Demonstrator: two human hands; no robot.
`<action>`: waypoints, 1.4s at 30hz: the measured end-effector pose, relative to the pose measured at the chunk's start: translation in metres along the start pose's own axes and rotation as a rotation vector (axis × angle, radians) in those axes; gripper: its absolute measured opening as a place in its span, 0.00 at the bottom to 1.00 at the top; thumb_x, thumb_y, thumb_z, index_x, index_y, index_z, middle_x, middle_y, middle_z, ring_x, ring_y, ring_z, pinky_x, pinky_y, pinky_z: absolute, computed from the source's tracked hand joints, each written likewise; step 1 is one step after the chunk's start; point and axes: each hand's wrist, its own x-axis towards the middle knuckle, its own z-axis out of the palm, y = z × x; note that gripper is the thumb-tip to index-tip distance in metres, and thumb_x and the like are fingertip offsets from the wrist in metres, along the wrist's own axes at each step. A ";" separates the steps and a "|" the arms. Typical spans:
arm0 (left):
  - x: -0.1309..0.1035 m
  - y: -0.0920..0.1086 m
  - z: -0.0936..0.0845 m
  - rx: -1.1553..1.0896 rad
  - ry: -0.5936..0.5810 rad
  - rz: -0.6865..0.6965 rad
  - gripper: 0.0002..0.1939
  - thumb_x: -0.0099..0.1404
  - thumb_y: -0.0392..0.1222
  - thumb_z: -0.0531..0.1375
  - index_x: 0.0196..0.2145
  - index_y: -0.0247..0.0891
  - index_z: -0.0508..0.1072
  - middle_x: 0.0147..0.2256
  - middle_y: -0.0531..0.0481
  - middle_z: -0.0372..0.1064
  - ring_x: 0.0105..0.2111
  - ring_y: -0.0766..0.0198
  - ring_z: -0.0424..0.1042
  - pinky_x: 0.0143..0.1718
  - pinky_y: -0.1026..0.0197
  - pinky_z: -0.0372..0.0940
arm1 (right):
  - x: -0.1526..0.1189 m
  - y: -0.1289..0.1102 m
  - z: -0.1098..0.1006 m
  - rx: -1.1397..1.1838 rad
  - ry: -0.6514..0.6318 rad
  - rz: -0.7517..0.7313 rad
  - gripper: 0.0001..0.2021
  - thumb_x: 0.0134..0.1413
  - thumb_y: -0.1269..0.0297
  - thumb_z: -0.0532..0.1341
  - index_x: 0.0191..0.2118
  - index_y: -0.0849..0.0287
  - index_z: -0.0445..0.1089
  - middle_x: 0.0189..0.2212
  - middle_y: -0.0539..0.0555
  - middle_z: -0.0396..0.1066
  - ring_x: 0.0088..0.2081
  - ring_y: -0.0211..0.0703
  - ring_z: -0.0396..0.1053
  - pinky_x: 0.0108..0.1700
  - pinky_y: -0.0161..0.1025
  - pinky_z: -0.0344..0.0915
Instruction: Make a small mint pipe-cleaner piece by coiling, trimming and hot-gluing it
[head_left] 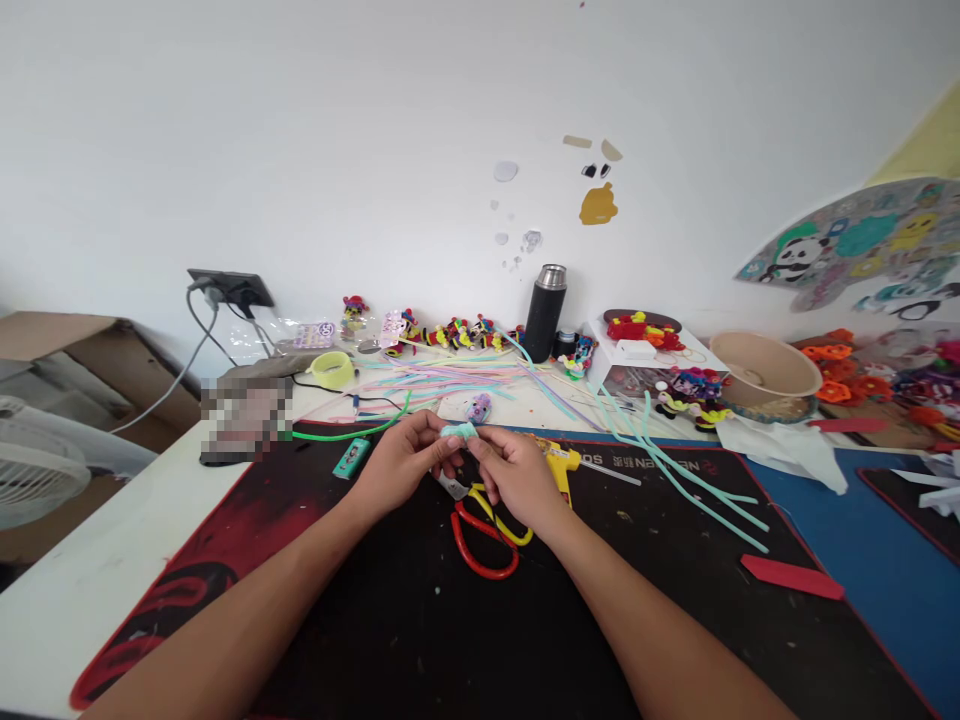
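A small mint-green fuzzy piece is pinched between the fingertips of both hands, above the black desk mat. My left hand holds its left side, and my right hand holds its right side. Just behind them lies a small purple fuzzy figure. Below the hands are scissors with one red and one yellow handle, their blades partly hidden by my fingers. A yellow glue gun lies beside my right hand, partly covered by it.
Mint pipe cleaners spread at the right, near a red strip. Pastel pipe cleaners, a black bottle and a white box stand or lie behind. Yellow tape and a teal packet are at the left.
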 end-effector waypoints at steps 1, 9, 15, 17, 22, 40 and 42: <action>0.000 0.000 0.000 0.005 0.003 -0.005 0.24 0.61 0.60 0.71 0.35 0.39 0.69 0.27 0.50 0.79 0.23 0.62 0.77 0.25 0.63 0.66 | 0.000 0.000 0.000 -0.033 0.004 -0.012 0.20 0.63 0.41 0.61 0.33 0.55 0.72 0.12 0.42 0.58 0.14 0.36 0.55 0.21 0.35 0.52; 0.001 0.000 0.001 0.007 0.007 -0.016 0.24 0.61 0.61 0.71 0.35 0.39 0.68 0.27 0.50 0.79 0.24 0.61 0.78 0.26 0.62 0.67 | 0.000 -0.001 -0.001 -0.057 0.009 -0.015 0.20 0.65 0.44 0.60 0.29 0.55 0.69 0.13 0.43 0.59 0.14 0.35 0.55 0.20 0.34 0.51; 0.002 -0.003 0.001 0.046 0.061 0.001 0.24 0.61 0.61 0.70 0.36 0.39 0.68 0.27 0.50 0.79 0.24 0.61 0.77 0.26 0.62 0.67 | 0.001 0.005 0.000 -0.033 -0.018 0.026 0.21 0.65 0.41 0.58 0.35 0.56 0.71 0.17 0.44 0.66 0.14 0.34 0.59 0.18 0.32 0.53; 0.002 -0.003 0.000 0.019 0.061 0.000 0.23 0.62 0.60 0.70 0.36 0.39 0.68 0.27 0.50 0.79 0.24 0.62 0.77 0.26 0.62 0.67 | 0.001 0.006 0.000 -0.001 -0.001 0.045 0.23 0.65 0.39 0.58 0.33 0.56 0.70 0.17 0.45 0.67 0.14 0.34 0.60 0.18 0.32 0.52; 0.002 -0.003 -0.001 -0.036 0.002 -0.001 0.23 0.62 0.59 0.71 0.36 0.39 0.68 0.28 0.50 0.80 0.24 0.63 0.77 0.26 0.63 0.67 | 0.002 0.003 -0.002 0.104 0.043 0.073 0.24 0.60 0.39 0.62 0.29 0.56 0.68 0.15 0.43 0.62 0.13 0.33 0.57 0.16 0.32 0.49; -0.002 -0.007 -0.001 0.035 -0.021 0.022 0.22 0.63 0.58 0.71 0.37 0.38 0.70 0.26 0.53 0.78 0.25 0.64 0.77 0.27 0.64 0.67 | 0.004 0.010 0.001 0.199 -0.040 0.131 0.23 0.57 0.40 0.65 0.40 0.57 0.70 0.14 0.40 0.63 0.12 0.32 0.57 0.15 0.30 0.48; -0.001 -0.008 0.000 -0.024 -0.041 -0.016 0.22 0.63 0.59 0.71 0.37 0.38 0.69 0.27 0.53 0.78 0.24 0.64 0.77 0.26 0.64 0.67 | 0.004 0.010 0.001 0.219 -0.037 0.126 0.22 0.57 0.39 0.65 0.38 0.56 0.68 0.14 0.40 0.62 0.12 0.32 0.57 0.14 0.30 0.48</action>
